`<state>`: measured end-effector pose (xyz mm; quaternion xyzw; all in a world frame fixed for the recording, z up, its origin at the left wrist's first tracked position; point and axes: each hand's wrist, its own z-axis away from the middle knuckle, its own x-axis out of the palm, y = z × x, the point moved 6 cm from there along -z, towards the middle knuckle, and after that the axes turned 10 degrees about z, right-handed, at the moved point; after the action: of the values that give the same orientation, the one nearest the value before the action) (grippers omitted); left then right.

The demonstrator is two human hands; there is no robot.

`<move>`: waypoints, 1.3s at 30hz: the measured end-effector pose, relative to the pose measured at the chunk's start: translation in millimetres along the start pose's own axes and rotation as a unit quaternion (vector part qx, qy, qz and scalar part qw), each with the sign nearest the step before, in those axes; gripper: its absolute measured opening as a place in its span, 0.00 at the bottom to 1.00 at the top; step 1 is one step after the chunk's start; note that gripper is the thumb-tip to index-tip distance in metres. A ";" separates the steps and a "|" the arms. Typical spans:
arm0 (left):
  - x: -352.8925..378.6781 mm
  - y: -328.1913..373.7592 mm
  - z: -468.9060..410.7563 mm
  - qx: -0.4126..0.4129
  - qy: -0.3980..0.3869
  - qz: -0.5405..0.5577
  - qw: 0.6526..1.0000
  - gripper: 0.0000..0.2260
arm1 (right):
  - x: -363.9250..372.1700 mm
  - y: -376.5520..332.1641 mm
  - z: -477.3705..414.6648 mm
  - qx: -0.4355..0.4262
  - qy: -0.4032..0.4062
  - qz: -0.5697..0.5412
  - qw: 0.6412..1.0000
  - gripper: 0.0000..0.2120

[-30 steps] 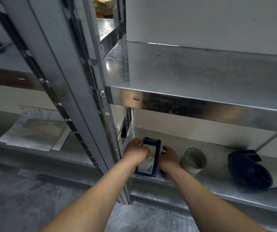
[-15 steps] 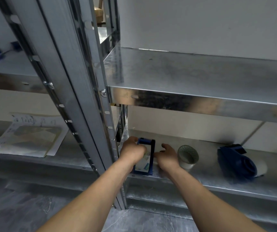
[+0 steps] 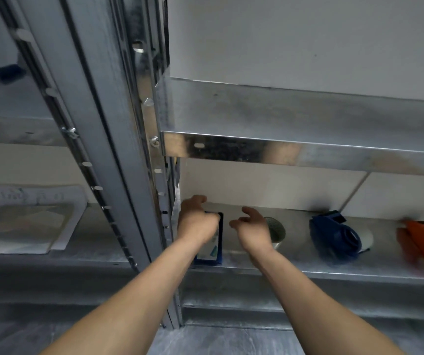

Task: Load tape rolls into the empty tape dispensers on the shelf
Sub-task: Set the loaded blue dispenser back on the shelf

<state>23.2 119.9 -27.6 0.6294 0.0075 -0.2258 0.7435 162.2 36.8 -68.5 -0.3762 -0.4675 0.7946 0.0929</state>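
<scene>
Below, left hand [image 3: 197, 222] holds the blue dispenser [image 3: 210, 252]; right hand [image 3: 253, 228], grip wide, empty

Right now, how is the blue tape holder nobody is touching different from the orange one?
The blue dispenser is dark blue; the orange dispenser is bright orange. The blue dispenser has a pale roll sticking out on its right; the orange dispenser, blurred, shows none. Both sit on the same metal shelf, with no hand on them.
</scene>
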 end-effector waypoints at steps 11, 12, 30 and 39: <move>38.8 32.2 29.6 0.095 -0.011 0.047 0.994 0.22 | -55.7 6.8 16.1 -0.008 0.051 -0.061 0.997 0.27; 46.6 35.5 33.6 0.097 -0.017 0.050 0.994 0.22 | -63.7 9.4 16.8 -0.011 0.053 -0.067 0.996 0.27; 245.5 74.8 127.3 0.073 -0.031 0.106 0.991 0.21 | -271.1 119.1 9.7 -0.018 0.089 -0.133 0.987 0.18; 286.4 72.9 133.0 0.027 -0.030 0.121 0.992 0.23 | -322.5 153.3 -7.1 0.000 0.114 -0.131 0.985 0.20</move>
<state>269.2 -90.8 -16.6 0.6382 -0.0970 -0.1531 0.7483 424.0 -203.1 -30.4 -0.4000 -0.4992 0.7273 0.2487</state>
